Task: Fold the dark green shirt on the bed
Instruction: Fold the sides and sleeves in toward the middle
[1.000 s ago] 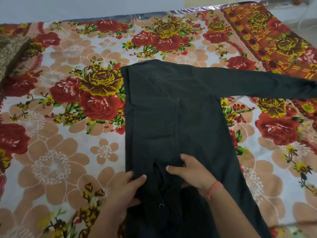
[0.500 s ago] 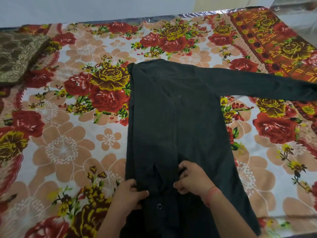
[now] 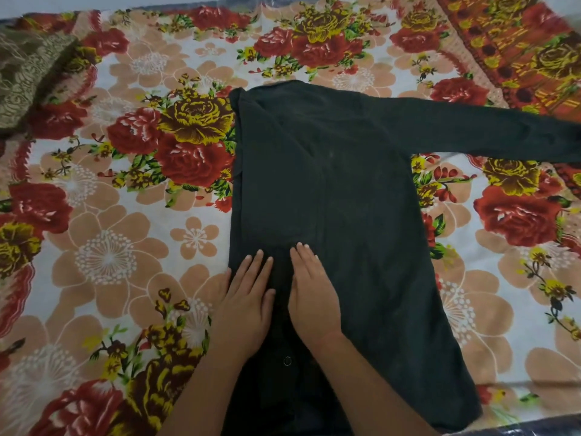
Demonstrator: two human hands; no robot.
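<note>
Bed (image 3: 103, 262) lies bare at 9 & 12 o'clock, room to reach. Shirt sleeve (image 3: 487, 130) stretches across 2 o'clock; patterned cloth (image 3: 25, 67) far at 10.

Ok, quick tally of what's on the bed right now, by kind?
Shirts: 1, the dark green shirt
Other cloths: 1, the olive patterned cloth at the far left corner
Sheets: 1, the flowered bedsheet
Hands: 2, the left hand and right hand, both flat on the shirt
Total: 5
</note>
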